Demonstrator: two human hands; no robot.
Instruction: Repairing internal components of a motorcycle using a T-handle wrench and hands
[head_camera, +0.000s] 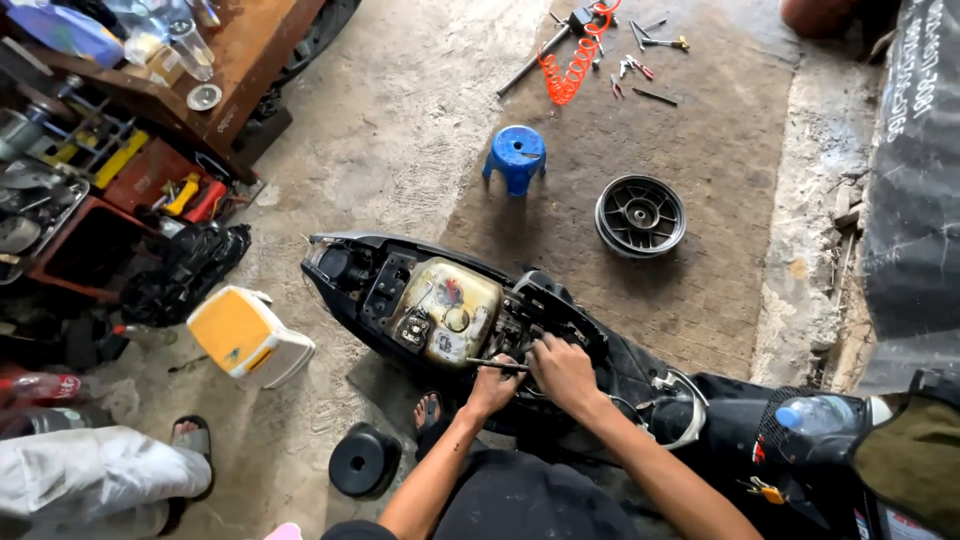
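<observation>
A black scooter with its seat off lies across the middle of the floor, showing a yellowish fuel tank and wiring. My left hand is closed around a thin dark tool that points left toward the tank's near edge. My right hand reaches into the frame opening just right of the tank, with the fingers curled on parts there. What the right fingers grip is hidden.
A blue stool and a loose black wheel stand beyond the scooter. Hand tools and an orange coiled hose lie at the far mat edge. A yellow-and-white box, a black round part, cluttered shelves and another person's sandalled foot are at left.
</observation>
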